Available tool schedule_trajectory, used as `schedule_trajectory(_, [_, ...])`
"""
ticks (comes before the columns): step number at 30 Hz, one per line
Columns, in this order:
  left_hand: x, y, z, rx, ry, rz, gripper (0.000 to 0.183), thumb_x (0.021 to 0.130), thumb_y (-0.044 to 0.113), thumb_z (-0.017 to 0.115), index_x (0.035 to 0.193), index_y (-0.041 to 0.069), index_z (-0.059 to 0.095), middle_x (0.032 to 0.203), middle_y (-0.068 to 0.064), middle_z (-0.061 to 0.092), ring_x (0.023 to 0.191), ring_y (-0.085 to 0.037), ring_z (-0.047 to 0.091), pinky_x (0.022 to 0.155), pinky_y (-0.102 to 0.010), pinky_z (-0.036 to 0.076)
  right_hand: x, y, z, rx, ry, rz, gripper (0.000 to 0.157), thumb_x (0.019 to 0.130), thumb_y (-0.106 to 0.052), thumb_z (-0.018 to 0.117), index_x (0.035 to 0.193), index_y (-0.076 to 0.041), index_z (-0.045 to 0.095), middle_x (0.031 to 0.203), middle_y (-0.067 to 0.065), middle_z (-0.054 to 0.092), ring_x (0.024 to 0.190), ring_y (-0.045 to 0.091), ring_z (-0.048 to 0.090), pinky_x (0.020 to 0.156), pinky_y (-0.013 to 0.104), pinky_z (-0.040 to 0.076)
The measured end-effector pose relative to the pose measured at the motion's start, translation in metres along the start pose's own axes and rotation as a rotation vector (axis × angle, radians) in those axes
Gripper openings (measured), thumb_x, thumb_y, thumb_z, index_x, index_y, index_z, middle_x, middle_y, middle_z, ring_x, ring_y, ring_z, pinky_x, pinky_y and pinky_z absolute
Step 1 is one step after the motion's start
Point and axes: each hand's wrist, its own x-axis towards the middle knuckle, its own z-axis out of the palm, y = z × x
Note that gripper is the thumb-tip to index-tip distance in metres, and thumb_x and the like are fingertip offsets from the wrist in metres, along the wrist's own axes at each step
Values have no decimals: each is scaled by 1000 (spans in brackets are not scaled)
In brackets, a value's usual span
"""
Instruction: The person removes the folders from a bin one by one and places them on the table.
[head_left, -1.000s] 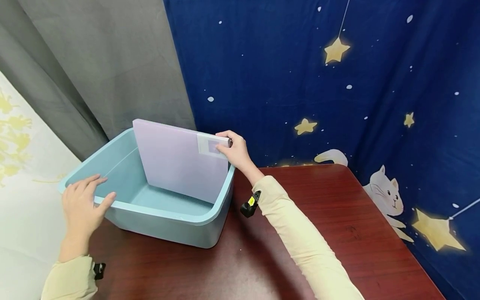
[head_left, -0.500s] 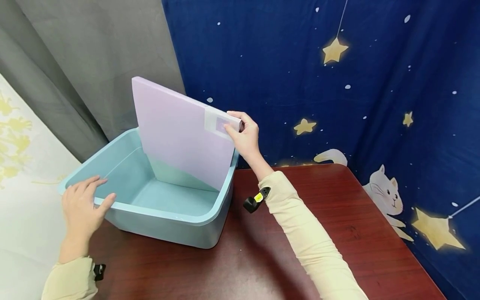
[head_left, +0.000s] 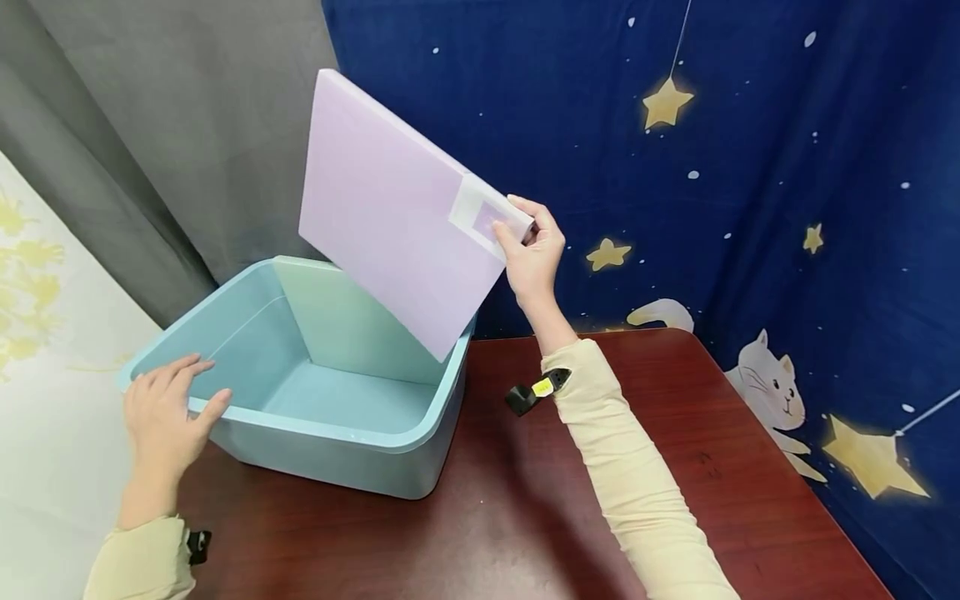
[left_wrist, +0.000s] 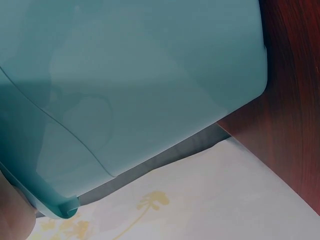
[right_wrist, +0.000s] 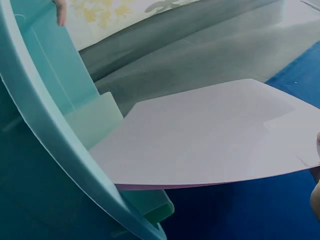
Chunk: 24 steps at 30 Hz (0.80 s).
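Here's the right hand point(head_left: 536, 254), grip pinched on the lilac folder point(head_left: 382, 217) by one corner, holding it tilted over the blue tub point(head_left: 337, 462)! A pale green folder point(head_left: 352, 325) leans inside at the back. The left hand point(head_left: 167, 408) rests loosely at the near rim point(head_left: 300, 422), clasping nothing. For good handling, I'd say, pinch firmly and guide that low corner past the rim; contact there is unclear. White label panel point(head_left: 463, 204), no readable writing or brand!
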Motion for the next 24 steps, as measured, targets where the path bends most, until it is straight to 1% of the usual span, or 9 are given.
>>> schedule_trajectory(2, [0,0,-1,-4,3,-4,61,77,51,55,104,-4,62,114,-25,56,102,-46,43,84,-57,26,2,-2,-3,-3,18,-36,32,72,12,65,103,9,60,98,16,62,80,16,62,67,30,53])
schedule_trajectory(5, [0,-1,-1,-5,6,-3,62,77,51,55,104,-4,62,114,-24,56,102,-46,43,84,-57,25,3,-4,-7,5,36,-63,32,72,12,65,103,10,60,97,16,62,80,16,62,68,30,53])
schedule_trajectory(9, [-1,-1,-1,1,7,4,62,77,52,55,104,-3,62,114,-25,56,102,-46,44,83,-57,26,3,-7,-11,38,79,-68,32,71,12,65,102,11,60,95,13,63,78,16,63,67,30,53])
schedule_trajectory(14, [0,-1,0,-3,6,9,63,77,53,55,104,-4,62,114,-25,56,101,-47,43,83,-57,26,4,-13,-19,90,131,-46,31,72,11,66,102,8,61,93,11,63,80,20,63,68,30,53])
schedule_trajectory(19, [0,-1,1,-5,3,15,63,77,53,55,103,-4,62,112,-25,57,100,-46,44,82,-57,26,7,-23,-30,136,190,-72,31,71,11,66,102,6,61,91,10,63,80,23,62,67,31,53])
schedule_trajectory(21, [1,-1,0,12,-17,20,58,77,49,56,101,-3,63,109,-24,59,98,-45,45,82,-56,26,10,-29,-35,157,226,-90,31,70,12,66,101,6,62,88,10,64,79,23,62,66,31,53])
schedule_trajectory(24, [2,-1,-5,80,-95,19,46,78,42,59,95,0,65,103,-23,61,94,-43,47,83,-54,27,12,-42,-43,200,284,-108,31,69,14,66,98,4,64,87,12,64,80,25,62,67,31,53])
